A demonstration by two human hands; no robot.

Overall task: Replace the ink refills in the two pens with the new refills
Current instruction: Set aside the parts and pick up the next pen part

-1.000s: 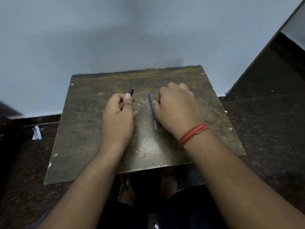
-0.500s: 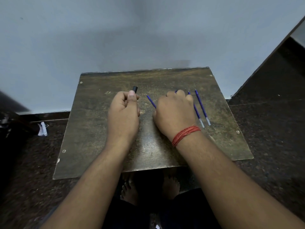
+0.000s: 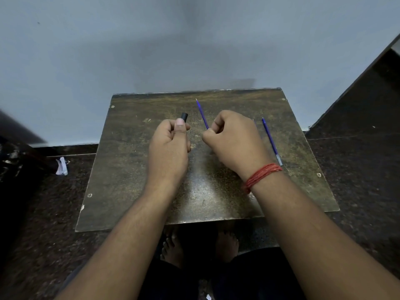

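**Refill raised in your right grip, pen barrel in your left**

Your left hand (image 3: 167,146) is curled round a black pen barrel (image 3: 184,116), the thumb laid along it, and only the barrel's open dark end shows past the thumbnail. That grip is closed tight on the barrel, held over the middle of the worn brown tabletop (image 3: 129,169).

Your right hand (image 3: 234,139) pinches a blue refill (image 3: 202,113) at its lower end between thumb and curled fingers. The refill slants up and away from you, its fine tip pointing toward the far edge of the tabletop, just beside the barrel's open end but apart from it.

A second blue refill (image 3: 271,140) lies flat on the tabletop to the right of your right hand, its pale end nearest you. A red thread band (image 3: 263,175) wraps your right wrist. A scrap of white paper (image 3: 61,166) lies on the dark floor to the left.
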